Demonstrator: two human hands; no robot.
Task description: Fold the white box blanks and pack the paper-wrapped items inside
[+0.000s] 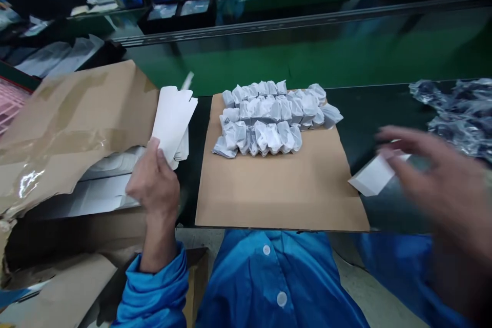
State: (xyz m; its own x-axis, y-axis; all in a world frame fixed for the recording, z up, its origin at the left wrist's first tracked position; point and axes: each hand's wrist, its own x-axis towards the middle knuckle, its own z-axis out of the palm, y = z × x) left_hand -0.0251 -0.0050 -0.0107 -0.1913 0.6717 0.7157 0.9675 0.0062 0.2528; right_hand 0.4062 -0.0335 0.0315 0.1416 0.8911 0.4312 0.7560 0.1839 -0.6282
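My left hand (156,179) is closed on a few flat white card blanks (172,118) with notched ends, held upright beside an open cardboard carton (77,113). More white card pieces (107,184) stick out of the carton's opening. On the right, my right hand (434,174) is blurred by motion, its thumb and fingers apart. Just under its fingertips a small white box-like card piece (372,177) lies at the right edge of a brown cardboard sheet (280,184); whether the fingers touch it is unclear. Rows of small items wrapped in whitish paper (269,113) stand on the sheet.
Crumpled clear plastic bags (461,118) lie at the far right of the dark tabletop. A green panel (288,56) runs along the back. Beyond it are a black tray (177,15) and co-workers in blue sleeves. A pink basket (11,105) shows at the left edge.
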